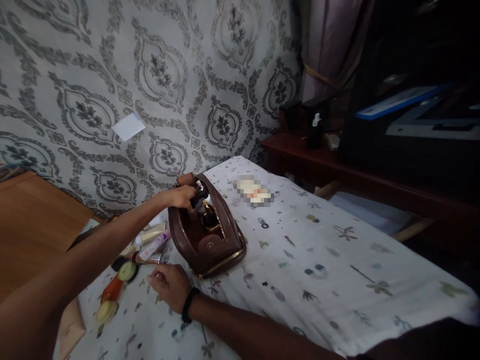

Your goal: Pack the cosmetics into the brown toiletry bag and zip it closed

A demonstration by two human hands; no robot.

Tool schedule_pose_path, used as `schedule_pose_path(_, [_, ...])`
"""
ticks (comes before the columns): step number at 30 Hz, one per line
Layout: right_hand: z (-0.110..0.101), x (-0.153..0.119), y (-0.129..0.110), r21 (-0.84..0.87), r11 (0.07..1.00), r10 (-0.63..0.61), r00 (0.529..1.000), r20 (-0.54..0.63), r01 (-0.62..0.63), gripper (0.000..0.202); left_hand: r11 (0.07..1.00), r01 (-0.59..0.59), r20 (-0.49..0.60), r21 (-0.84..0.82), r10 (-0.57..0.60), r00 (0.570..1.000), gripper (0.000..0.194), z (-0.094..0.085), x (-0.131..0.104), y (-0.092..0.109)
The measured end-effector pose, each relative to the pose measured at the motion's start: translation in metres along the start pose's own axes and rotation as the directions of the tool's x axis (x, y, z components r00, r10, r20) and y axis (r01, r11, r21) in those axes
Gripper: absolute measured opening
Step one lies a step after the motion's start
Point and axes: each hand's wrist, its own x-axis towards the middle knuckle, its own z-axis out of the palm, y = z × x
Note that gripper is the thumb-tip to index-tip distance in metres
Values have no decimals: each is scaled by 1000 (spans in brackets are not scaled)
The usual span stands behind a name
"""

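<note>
A brown zippered toiletry bag (221,260) stands unzipped on a patterned white cloth. My left hand (183,196) reaches into the far end of its opening, with its fingers closed around a dark item (198,196) whose kind I cannot make out. Inside the bag lies a black-and-gold bottle (210,219) among other small things. My right hand (170,286), wearing a black wristband (190,304), rests on the cloth before the bag. Its fingers are curled and I see nothing in them. A makeup brush (149,257) lies just beyond its fingertips.
Left of the bag lie a cream tube (152,233), a pink-and-white tube (157,242), a round green container (127,271) and an orange bottle (111,290). A blurred pale packet (254,191) is beyond the bag. A wooden panel (33,225) borders the left; a dark red desk (300,155) stands right.
</note>
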Motion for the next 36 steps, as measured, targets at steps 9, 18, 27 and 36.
schedule_pose_path(9, [0, -1, 1, -2, 1000, 4, 1000, 8, -4, 18, 986, 146, 43, 76, -150, 988, 26, 0, 2, 8])
schedule_pose_path(18, [1, 0, 1, -38, 999, 7, 1000, 16, -7, 20, 970, 221, 9, 99, -223, 975, 33, 3, 5, 6])
schedule_pose_path(27, [1, -1, 3, -51, 999, -16, 1000, 22, 17, 22, 972, 215, 16, 97, -217, 976, 29, -2, 0, 12])
schedule_pose_path(36, [1, -1, 3, -53, 999, -10, 1000, 27, 11, 20, 963, 223, 42, 150, -232, 972, 31, -3, 1, 9])
